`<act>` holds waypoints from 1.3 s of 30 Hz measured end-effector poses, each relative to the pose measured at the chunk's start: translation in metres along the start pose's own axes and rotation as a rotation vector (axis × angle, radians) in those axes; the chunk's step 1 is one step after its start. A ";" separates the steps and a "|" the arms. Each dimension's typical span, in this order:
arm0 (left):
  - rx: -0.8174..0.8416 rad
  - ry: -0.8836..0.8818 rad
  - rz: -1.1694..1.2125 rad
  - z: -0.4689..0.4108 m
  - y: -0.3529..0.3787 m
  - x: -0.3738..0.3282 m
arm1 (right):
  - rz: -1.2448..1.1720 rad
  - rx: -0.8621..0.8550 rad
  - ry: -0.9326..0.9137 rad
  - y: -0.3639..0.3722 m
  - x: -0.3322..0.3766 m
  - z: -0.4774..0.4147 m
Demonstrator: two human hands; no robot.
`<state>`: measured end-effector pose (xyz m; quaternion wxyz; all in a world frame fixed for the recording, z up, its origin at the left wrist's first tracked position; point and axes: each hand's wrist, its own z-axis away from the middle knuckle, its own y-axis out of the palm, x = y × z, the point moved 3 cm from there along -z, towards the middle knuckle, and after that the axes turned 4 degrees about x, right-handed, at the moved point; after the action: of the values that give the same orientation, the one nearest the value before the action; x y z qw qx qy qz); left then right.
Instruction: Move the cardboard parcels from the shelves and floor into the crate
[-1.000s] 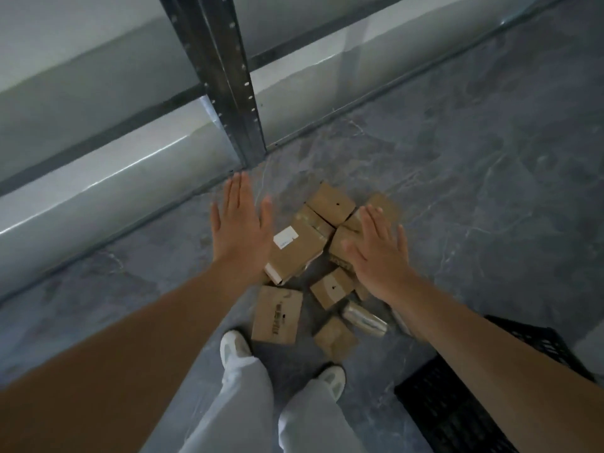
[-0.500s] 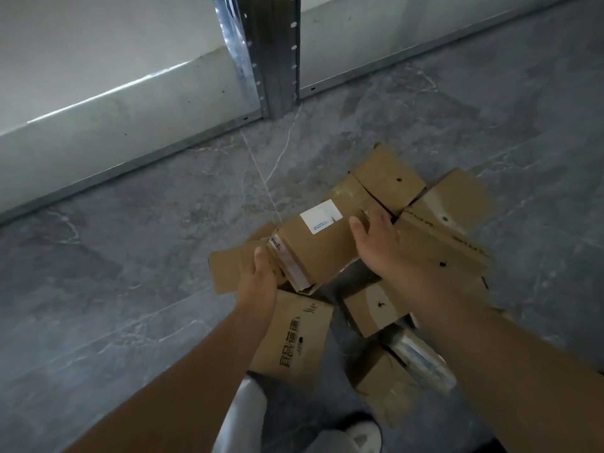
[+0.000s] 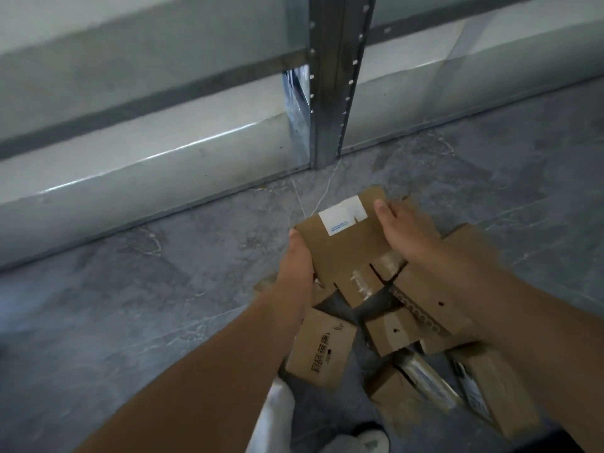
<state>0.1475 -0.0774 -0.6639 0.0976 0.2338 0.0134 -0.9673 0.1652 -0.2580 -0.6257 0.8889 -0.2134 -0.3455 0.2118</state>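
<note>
- Both hands were on the same box: a flat cardboard parcel (image 3: 343, 256) with a white label (image 3: 341, 214) stuck near its far end.
- The left hand (image 3: 295, 259) gripped the parcel's left edge, thumb up by the far-left corner. The fingers were tucked under, so I couldn't see them.
- The right hand (image 3: 403, 230) clamped the right edge, thumb laid across the top just beside the label and the rest curled around the side.
- So the parcel sat right between the two hands, tilted, with the label end pointing away toward the shelf upright (image 3: 333, 76).
- It was over the pile on the grey stone floor (image 3: 130, 305). I couldn't tell if its near end was still touching the boxes underneath.
- Below it, near the left forearm, a box with black printed characters (image 3: 322, 354) lay flat.
- A small box with a dot (image 3: 390, 331) sat next to that, and a long box with a perforated strip (image 3: 425, 299) ran under the right wrist.
- A parcel wrapped in shiny tape (image 3: 425, 374) and another brown box (image 3: 493, 393) lay closer to the person's white shoe (image 3: 372, 438).
</note>
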 end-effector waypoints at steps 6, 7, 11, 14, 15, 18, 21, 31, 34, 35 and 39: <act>0.170 0.183 0.051 0.161 -0.002 -0.134 | -0.045 -0.049 -0.038 -0.106 0.122 0.111; 0.188 0.217 0.054 0.188 -0.005 -0.153 | -0.066 -0.054 -0.059 -0.122 0.141 0.134; 0.262 0.424 0.044 0.296 -0.018 -0.230 | -0.219 -0.097 -0.147 -0.184 0.207 0.220; 0.276 0.587 0.000 0.373 -0.031 -0.273 | -0.282 -0.073 -0.258 -0.220 0.257 0.279; 0.282 0.657 -0.031 0.399 -0.036 -0.285 | -0.301 -0.063 -0.284 -0.230 0.272 0.297; 0.274 0.830 -0.067 0.478 -0.053 -0.306 | -0.352 -0.081 -0.346 -0.254 0.311 0.353; 0.260 0.936 -0.025 0.550 -0.080 -0.324 | -0.323 -0.090 -0.455 -0.270 0.351 0.412; 0.224 1.134 0.051 0.631 -0.184 -0.329 | -0.265 -0.021 -0.766 -0.235 0.440 0.507; 0.164 1.144 0.042 0.636 -0.242 -0.321 | -0.239 -0.009 -0.809 -0.193 0.470 0.533; 0.133 1.151 0.025 0.638 -0.265 -0.321 | -0.220 0.002 -0.826 -0.175 0.482 0.542; 0.019 1.161 0.023 0.647 -0.367 -0.322 | -0.170 0.087 -0.883 -0.091 0.538 0.574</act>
<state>0.0652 0.2953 0.0513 0.0826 0.7272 0.0534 -0.6794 0.1425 0.0835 0.0885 0.6789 -0.0358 -0.6986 0.2232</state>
